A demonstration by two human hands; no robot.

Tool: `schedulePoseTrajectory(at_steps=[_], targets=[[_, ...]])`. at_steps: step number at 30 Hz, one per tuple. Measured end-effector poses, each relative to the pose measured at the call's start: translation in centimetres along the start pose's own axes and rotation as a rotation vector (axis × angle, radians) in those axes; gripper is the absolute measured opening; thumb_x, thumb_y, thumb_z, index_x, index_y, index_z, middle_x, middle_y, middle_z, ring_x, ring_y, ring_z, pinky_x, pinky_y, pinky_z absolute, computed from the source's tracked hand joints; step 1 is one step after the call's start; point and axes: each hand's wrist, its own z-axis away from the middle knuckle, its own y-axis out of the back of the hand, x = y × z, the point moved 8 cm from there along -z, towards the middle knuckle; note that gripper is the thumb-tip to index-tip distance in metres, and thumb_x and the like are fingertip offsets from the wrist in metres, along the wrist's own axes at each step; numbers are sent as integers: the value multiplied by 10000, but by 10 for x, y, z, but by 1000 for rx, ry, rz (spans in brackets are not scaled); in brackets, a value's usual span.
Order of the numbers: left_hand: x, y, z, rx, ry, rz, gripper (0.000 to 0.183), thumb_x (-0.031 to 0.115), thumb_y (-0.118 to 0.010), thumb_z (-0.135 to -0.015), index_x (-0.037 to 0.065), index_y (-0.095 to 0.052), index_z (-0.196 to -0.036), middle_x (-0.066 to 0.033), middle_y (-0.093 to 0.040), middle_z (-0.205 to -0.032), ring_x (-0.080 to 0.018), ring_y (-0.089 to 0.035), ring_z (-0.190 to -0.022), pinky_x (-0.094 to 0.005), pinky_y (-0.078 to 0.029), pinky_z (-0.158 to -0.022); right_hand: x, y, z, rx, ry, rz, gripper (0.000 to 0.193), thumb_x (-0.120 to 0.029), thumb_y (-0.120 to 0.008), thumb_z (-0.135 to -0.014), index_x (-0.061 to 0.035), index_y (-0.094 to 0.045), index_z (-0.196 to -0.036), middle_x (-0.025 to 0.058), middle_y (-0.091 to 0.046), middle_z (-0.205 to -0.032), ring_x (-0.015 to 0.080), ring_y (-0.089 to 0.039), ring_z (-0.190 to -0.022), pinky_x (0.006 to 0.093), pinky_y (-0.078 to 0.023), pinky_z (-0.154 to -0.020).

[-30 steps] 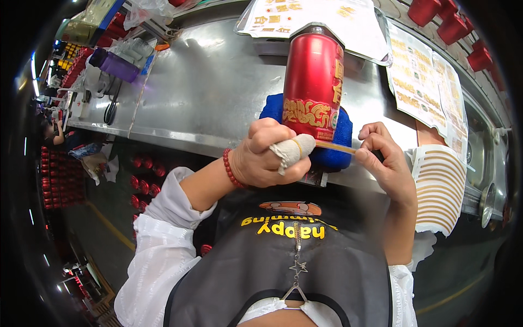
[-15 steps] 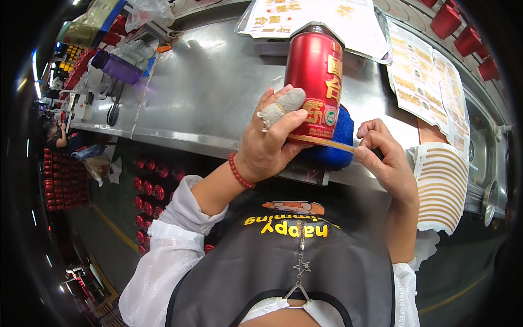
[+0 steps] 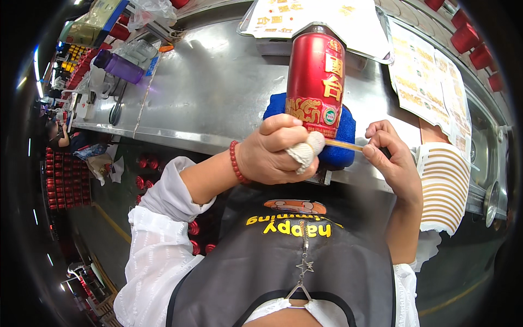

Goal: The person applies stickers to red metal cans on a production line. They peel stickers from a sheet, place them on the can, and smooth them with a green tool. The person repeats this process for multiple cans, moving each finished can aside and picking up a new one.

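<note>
A red bottle [image 3: 316,71] with gold lettering and a gold pattern lies on a blue towel-like pad [image 3: 344,155], its base toward me. My left hand [image 3: 272,150] is closed at the base, and a cloth-wrapped finger [image 3: 306,151] presses where a thin gold strip [image 3: 346,145] meets the bottle. The strip runs taut to the right. Its free end is pinched between thumb and fingers of my right hand [image 3: 393,161], held a little off the bottle. The bottle's underside is hidden by my left hand.
A metal table [image 3: 207,82] carries the work. White sheets of gold stickers [image 3: 297,19] lie on a tray behind the bottle, more sticker sheets [image 3: 425,82] at right. A backing sheet of gold strips [image 3: 444,188] hangs at the right edge. A purple bottle [image 3: 120,66] stands far left.
My left hand has shifted from around the bottle's side down to its base, the wrapped finger now over the strip. The right hand has moved slightly right, still pinching the strip's end.
</note>
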Motion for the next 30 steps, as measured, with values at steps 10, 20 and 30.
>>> schedulePoseTrajectory(at_steps=[10, 20, 30], targets=[[-19, 5, 10, 54, 269, -25, 292, 72, -712, -887, 146, -601, -1146, -140, -665, -1243, -309, -568, -1255, -528, -291, -1200, -4, -9, -8, -16, 3, -9, 265, -207, -698, -938, -48, -529, -809, 67, -470, -1081, 157, -431, -1013, 255, -345, -905], [6, 11, 18, 65, 73, -137, 197, 110, -739, -775, 181, -668, -944, -37, -717, -1146, -230, -579, -1175, -454, -412, -1116, 0, 2, 2, 2, 1, 0, 283, -231, -688, -944, -49, -522, -803, 73, -473, -1084, 166, -432, -1022, 265, -342, -920], [0, -3, -18, -87, 110, -165, 224, 105, -707, -873, 164, -605, -1063, -35, -700, -1180, -258, -600, -1238, -542, -246, -1233, 2, -1, -3, 4, 19, -10, 282, -215, -686, -950, -46, -514, -803, 74, -477, -1071, 166, -438, -1029, 259, -344, -916]])
